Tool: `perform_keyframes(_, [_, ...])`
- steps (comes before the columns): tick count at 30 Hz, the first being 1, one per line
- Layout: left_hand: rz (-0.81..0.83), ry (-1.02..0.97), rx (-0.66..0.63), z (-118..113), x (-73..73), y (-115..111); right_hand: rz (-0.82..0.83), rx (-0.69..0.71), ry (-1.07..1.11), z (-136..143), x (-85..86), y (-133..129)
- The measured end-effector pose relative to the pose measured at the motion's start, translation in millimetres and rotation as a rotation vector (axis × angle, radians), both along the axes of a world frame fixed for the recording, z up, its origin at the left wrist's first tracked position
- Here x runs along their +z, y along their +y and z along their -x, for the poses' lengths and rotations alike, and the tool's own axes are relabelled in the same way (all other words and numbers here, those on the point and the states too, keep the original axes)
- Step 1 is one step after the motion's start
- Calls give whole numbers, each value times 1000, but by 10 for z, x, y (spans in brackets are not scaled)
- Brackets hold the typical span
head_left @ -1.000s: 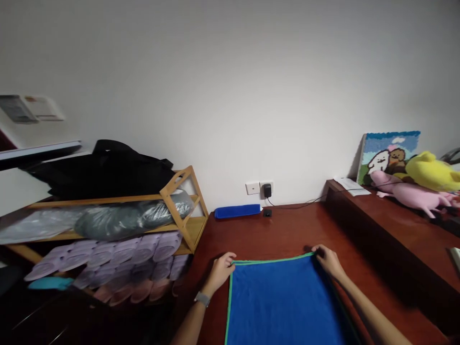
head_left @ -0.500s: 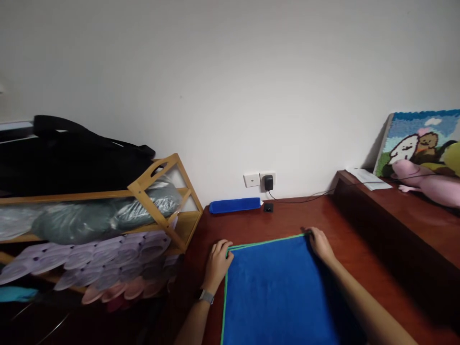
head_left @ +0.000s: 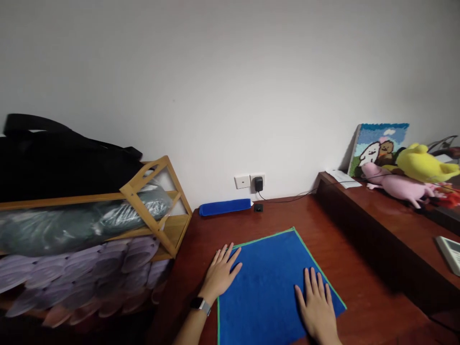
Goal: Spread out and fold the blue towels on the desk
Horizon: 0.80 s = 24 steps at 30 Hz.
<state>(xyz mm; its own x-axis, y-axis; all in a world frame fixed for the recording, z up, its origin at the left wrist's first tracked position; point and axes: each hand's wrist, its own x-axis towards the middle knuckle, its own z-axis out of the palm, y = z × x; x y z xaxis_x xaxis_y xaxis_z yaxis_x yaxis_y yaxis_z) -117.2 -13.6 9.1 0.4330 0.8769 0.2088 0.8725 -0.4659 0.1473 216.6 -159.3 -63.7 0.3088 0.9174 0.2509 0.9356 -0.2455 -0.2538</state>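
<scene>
A blue cloth (head_left: 266, 282) with green edging lies flat on the reddish-brown table (head_left: 280, 215). At the cloth's upper left corner rests my left hand (head_left: 221, 275), palm down with fingers spread, a watch on its wrist. My right hand (head_left: 316, 302) is also palm down with spread fingers, on the right part of the cloth near its slanting right edge. Neither hand grips anything. Against the wall behind lies a folded blue cloth (head_left: 224, 207), touched by neither hand.
A wooden rack (head_left: 174, 235) at left holds a black bag (head_left: 64, 167), plastic-wrapped items and purple slippers (head_left: 79, 266). A plug (head_left: 258, 183) sits in the wall socket. On the raised right surface are a pink plush (head_left: 398, 186), a yellow plush (head_left: 424, 164) and a picture (head_left: 381, 143).
Both hands have let go of the cloth's far corners and now lie open on it. My right hand has moved nearer to me. The cloth's right side shows flat, and the view has turned right.
</scene>
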Motion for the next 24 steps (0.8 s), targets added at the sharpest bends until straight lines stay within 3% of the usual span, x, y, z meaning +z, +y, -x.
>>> perform_keyframes(3, [52,87,169,7,33,-304,156,152,16,-212,313,350])
perform_keyframes(7, [83,206,336,49,-15,-996,280,452,2,-420,814,852])
perform_keyframes(9, [101,257,355,88,-65,-1289,266,378,-26,-387,906,926])
perform_keyframes(11, [91,280,351,82,-67,-1425,213,173,-41,-274,866,875])
perform_keyframes(14, [6,213,236,-118,96,-1280,221,-41,-13,-99,681,722])
perform_keyframes(19, [46,65,-78,-733,430,-545,358,-57,15,-124,501,754])
perform_keyframes(21, [108,59,-110,-875,429,-323,353,-6,13,-207,508,905])
perform_keyframes(24, [170,54,-4,-916,293,-217,343,114,28,-298,576,1206])
